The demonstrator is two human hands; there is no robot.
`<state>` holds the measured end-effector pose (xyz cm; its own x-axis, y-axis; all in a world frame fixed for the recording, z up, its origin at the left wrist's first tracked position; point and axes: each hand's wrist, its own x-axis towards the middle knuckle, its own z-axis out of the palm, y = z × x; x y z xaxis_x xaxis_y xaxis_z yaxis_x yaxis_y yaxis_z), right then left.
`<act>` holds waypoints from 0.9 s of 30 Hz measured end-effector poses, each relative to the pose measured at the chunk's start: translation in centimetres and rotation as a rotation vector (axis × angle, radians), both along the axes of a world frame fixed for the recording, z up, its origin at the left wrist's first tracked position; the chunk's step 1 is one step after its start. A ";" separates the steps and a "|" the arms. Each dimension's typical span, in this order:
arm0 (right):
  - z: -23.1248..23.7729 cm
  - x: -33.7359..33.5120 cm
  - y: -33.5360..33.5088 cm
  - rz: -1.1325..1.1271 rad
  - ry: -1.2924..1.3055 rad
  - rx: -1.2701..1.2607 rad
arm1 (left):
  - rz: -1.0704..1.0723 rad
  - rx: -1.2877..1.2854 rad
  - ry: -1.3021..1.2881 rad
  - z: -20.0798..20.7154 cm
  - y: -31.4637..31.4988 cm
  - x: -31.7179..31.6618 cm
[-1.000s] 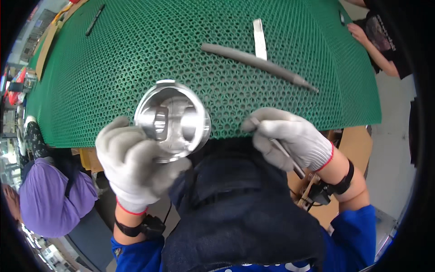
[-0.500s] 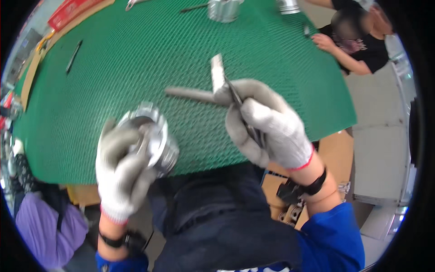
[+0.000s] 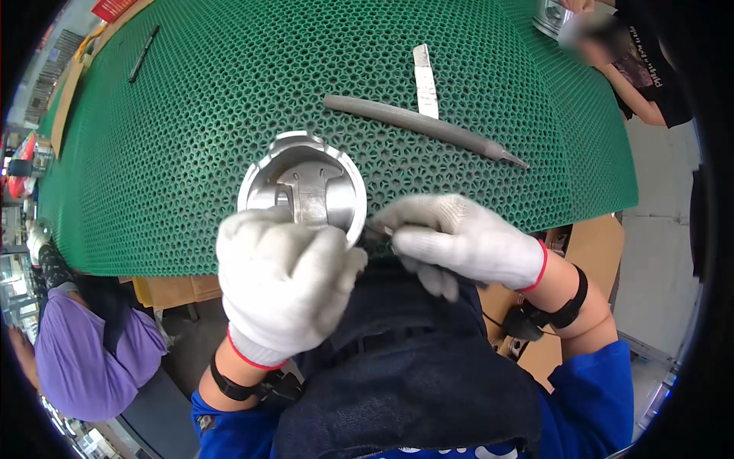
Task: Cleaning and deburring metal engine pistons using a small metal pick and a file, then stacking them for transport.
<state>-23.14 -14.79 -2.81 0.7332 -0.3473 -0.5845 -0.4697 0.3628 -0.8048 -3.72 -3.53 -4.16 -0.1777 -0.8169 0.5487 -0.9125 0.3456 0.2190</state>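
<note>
A silver metal piston (image 3: 348, 180) rests at the mat's near edge, its hollow side tilted up and toward me. My left hand (image 3: 287, 279), in a white knit glove, is closed over the near part of its rim, hiding that part. My right hand (image 3: 459, 241), gloved too, pinches a thin dark tool (image 3: 375, 227) right beside the piston's right wall; most of the tool is hidden by fingers. Beyond the hands, a grey half-round file (image 3: 413, 121) lies slanting on the mat. A whitish marked strip (image 3: 425, 84) lies just past it.
The green perforated mat (image 3: 191, 168) covers the table. A dark pen-like tool (image 3: 144, 53) lies at far left. At far right a co-worker's hand (image 3: 579, 4) touches another piston (image 3: 550, 19). Cardboard boxes (image 3: 589, 268) stand below the table's right edge. A purple garment (image 3: 84, 359) shows at lower left.
My right hand has come down and left to the piston, uncovering the file. My left hand and the piston now appear further right, with its hollow turned more into view. The whole view has shifted.
</note>
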 end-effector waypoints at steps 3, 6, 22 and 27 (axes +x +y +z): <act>-2.2 -1.3 0.7 -0.136 -0.127 0.437 | -0.001 0.011 -0.039 -0.5 0.2 -0.4; -2.5 -1.2 0.4 -0.216 -0.328 0.618 | -0.057 0.067 -0.025 -0.4 0.1 0.7; -1.7 -4.5 1.8 -0.128 -0.107 -0.535 | -0.177 0.225 -0.041 2.3 -4.4 0.9; -1.5 -1.5 1.8 0.012 -0.127 -0.699 | -0.026 0.157 -0.167 2.1 -2.9 -1.3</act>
<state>-24.68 -12.97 -4.32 0.7872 -0.6013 -0.1370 -0.3574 -0.2636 -0.8960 -4.98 -6.39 -2.07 -0.2778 -0.8837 0.3767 -0.9317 0.3434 0.1185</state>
